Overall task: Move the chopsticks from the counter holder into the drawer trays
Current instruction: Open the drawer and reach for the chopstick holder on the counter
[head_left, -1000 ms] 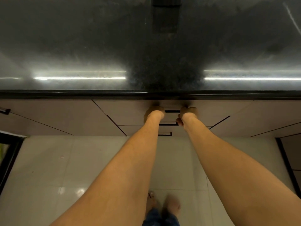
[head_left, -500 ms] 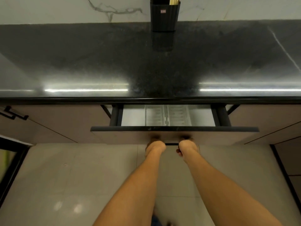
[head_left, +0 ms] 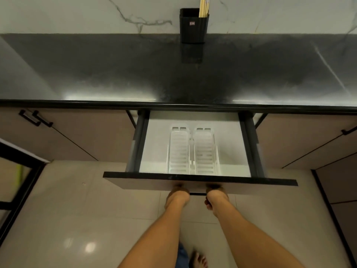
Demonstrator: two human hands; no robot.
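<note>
A black ribbed holder (head_left: 194,26) stands at the back of the dark counter against the marble wall, with pale wooden chopsticks (head_left: 203,7) sticking up from its right side. Below the counter edge the drawer (head_left: 199,183) is pulled far out. Two white ribbed trays (head_left: 178,151) (head_left: 203,151) lie side by side in its middle, with nothing in them. My left hand (head_left: 178,195) and my right hand (head_left: 215,196) are both curled around the black drawer handle (head_left: 198,194) under the drawer front, fingers hidden behind it.
The black stone counter (head_left: 116,74) spans the whole width. Brown cabinet doors with black handles (head_left: 35,118) flank the drawer. Below lies glossy tiled floor (head_left: 77,219), with my bare foot (head_left: 199,260) near the bottom edge. A dark frame (head_left: 17,190) stands at the left.
The drawer went from shut to pulled far out toward me, with both hands on its handle. The two trays came into sight, and the view tilted up to show the holder.
</note>
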